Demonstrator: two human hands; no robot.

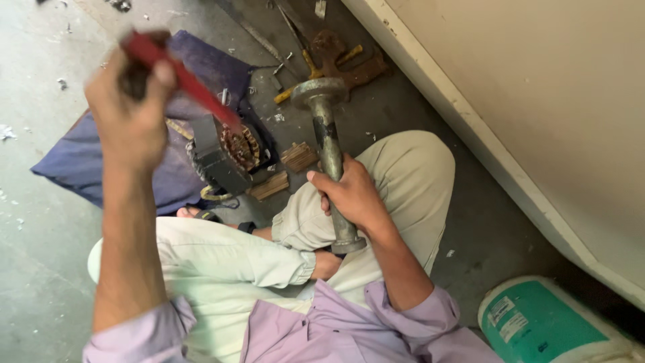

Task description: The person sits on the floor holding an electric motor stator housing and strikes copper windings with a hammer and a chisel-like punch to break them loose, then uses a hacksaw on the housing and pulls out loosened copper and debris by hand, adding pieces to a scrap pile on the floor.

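Observation:
My left hand (131, 111) is raised and closed around the red handle of a long tool (185, 81) whose tip reaches a motor stator (228, 154) with copper windings. The stator rests on a dark blue cloth (87, 161) on the floor, in front of my crossed legs. My right hand (349, 195) grips the shaft of a heavy grey metal bar with a round flat head (326, 121), held upright beside my knee.
Small bundles of wooden sticks (282, 171) lie beside the stator. Rusty and yellow-handled tools (336, 57) lie on the grey floor beyond. A cream wall panel (524, 101) runs along the right. A teal and white container (544, 323) stands at the lower right.

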